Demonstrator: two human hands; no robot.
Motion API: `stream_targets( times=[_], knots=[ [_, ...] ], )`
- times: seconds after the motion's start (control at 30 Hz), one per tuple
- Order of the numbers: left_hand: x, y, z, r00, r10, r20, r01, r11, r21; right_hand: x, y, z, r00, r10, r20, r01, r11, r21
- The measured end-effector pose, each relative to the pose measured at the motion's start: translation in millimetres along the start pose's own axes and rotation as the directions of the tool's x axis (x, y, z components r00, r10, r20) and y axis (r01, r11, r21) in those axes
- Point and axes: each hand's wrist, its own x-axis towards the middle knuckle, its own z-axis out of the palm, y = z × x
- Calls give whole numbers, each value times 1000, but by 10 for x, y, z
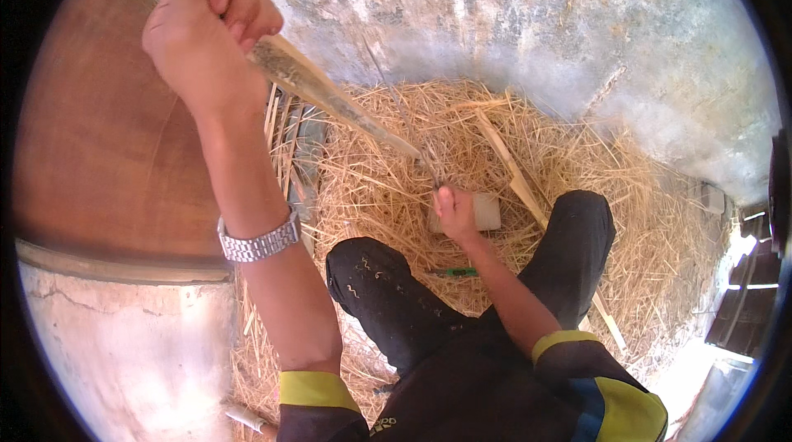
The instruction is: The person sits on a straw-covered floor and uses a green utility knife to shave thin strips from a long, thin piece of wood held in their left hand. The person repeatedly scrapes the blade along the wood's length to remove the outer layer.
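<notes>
My left hand [210, 21], raised at the upper left, is closed around the upper end of a bamboo strip [338, 104]. The strip slants down to the right, and its lower end comes close to my right hand [455, 211]. That hand is wrapped around the handle of a long, thin, dark-bladed knife [386, 79], seen nearly edge-on and pointing up and away. Blade and strip cross or nearly meet just above my right fist; I cannot tell whether they touch. A pale block [488, 213] lies on the straw behind my right hand.
Straw-like shavings [652, 228] cover the ground around my bent knees. A split bamboo piece [511, 163] lies by my right knee, and a green-handled tool [455, 272] between my legs. A weathered wall [528, 21] rises ahead; a brown panel [107, 129] stands at left.
</notes>
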Motion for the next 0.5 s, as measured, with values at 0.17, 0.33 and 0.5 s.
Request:
stream_targets(
  times=[0.17, 0.33, 0.5],
  knots=[
    [105, -37, 180, 1000, 10, 18, -9, 999, -43, 296, 1806, -268, 863, 394, -317, -501, 752, -428],
    [170, -87, 19, 999, -5, -47, 2, 998, -57, 471, 1326, -189, 606, 778, 164, -745, 484, 459],
    [243, -170, 27, 999, -6, -54, 7, 1000, 7, 404, 381, -459, 833, 552, 37, -553, 833, 29]
  ],
)
